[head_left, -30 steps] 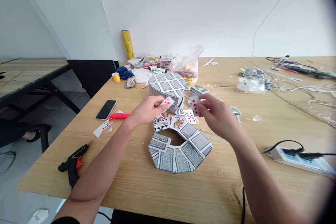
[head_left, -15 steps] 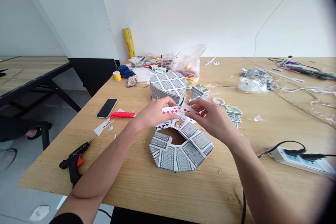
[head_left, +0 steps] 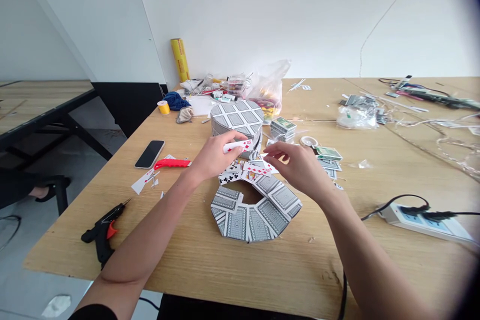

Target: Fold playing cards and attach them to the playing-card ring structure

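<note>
Arms (head_left: 147, 230) forward, right fingers (head_left: 278, 147) parted

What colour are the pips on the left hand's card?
Red, on the white card; head view shows it best.

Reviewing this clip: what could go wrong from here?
The diamond card lying over the face card on the card ring may shift if the right hand, close beside it, brushes it. The left forearm appears close to the black glue gun and might knock it.

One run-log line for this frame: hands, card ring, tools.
left hand: holds diamonds playing card | right hand: no visible grip, near card ring | hot glue gun: on table | red utility knife: beside smartphone
</note>
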{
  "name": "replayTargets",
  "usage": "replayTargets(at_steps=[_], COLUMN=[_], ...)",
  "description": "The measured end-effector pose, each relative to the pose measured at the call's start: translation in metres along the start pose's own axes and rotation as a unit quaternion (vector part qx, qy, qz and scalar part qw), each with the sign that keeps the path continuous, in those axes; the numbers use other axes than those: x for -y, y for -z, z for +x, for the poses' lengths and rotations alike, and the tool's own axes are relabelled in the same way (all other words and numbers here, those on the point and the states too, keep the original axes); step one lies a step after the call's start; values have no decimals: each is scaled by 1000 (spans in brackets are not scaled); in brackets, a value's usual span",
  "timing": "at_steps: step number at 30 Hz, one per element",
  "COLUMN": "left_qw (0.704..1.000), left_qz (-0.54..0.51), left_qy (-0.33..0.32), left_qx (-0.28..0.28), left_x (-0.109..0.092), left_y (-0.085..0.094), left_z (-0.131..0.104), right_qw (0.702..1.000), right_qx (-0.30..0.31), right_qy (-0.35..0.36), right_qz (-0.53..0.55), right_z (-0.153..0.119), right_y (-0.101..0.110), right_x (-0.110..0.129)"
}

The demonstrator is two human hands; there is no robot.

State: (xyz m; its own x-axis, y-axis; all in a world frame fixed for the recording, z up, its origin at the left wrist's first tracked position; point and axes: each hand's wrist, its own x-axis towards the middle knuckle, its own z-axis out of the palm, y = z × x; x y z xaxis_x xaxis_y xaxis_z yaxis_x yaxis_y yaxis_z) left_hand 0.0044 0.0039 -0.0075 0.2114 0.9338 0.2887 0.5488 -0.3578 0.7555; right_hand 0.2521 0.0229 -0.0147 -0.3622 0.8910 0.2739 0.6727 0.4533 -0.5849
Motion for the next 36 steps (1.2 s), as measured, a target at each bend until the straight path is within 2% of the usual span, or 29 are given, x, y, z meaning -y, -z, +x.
replayTargets(at_steps=[4,7,10,14,22,25,30,36], left_qw=[1000,1000,999,1000,998,998,994,992], left_qz=[2,-8,-16,-6,-67,-58,-38,-51], left_qy=[-20,-13,-6,-9,-4,-14,-78,-89], left_qx=[17,26,27,14,5,-10,-69,-73], left_x=[-1,-2,-1,0,4,5,9,8], left_y=[-3,-7,-10,-9,-6,-3,5,14], left_z=[0,-1,-1,-1,1,2,3,3], right_qw=[1000,998,997,998,999,998,993,988], right_qx=[11,24,12,-11,-36,-46,-81,-101], right_qy=[19,57,79,60,33,43,81,112], right_qz=[14,24,22,11,4,-6,-10,-13], right_z=[-1,-2,-3,-3,-2,-3,-5,-7], right_y=[-2,-4,-5,0,10,11,13,17], right_x=[2,4,4,3,4,4,4,4])
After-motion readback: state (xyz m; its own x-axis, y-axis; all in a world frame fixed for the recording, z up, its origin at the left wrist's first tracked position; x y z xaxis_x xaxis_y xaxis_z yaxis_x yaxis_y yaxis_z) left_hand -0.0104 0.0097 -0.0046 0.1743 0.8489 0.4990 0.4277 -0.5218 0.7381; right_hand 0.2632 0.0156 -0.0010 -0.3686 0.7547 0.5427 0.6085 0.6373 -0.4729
